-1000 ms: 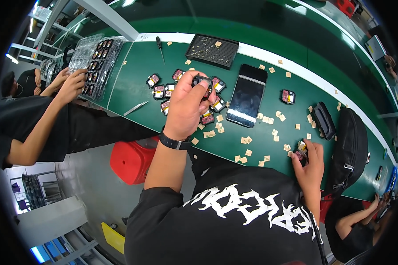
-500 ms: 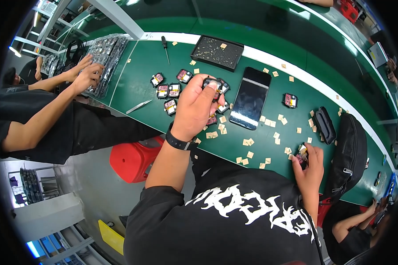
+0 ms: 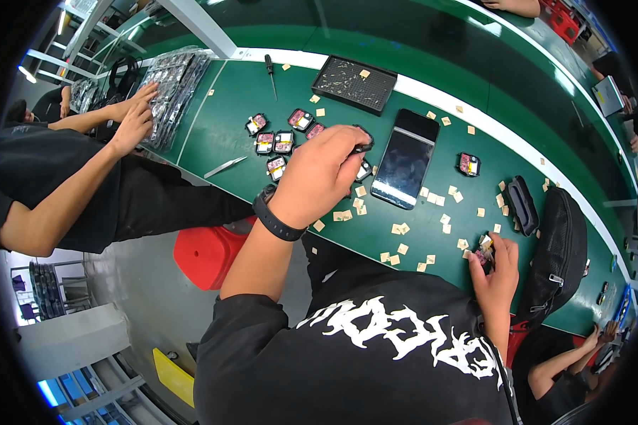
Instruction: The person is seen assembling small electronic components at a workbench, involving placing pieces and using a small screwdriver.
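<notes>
Since half a second ago the left hand (image 3: 319,177) has drawn slightly toward the body, staying over the cluster of small black parts (image 3: 280,142) on the green tabletop (image 3: 227,106); its fingers are curled shut, pinching one small dark part (image 3: 362,148) at their tips, lifted clear so it can be handled. The right hand (image 3: 496,265), at about four o'clock from the left, rests at the near edge of the tabletop, fingers closed around another small part (image 3: 482,253), apparently steadied against the surface. Between them lies a dark phone (image 3: 406,159), face up, with small tan squares (image 3: 400,228) scattered around it. At twelve o'clock sits a black tray (image 3: 354,83); a screwdriver (image 3: 271,73) lies at eleven. A co-worker's hand (image 3: 131,124) rests on trays at nine o'clock.
</notes>
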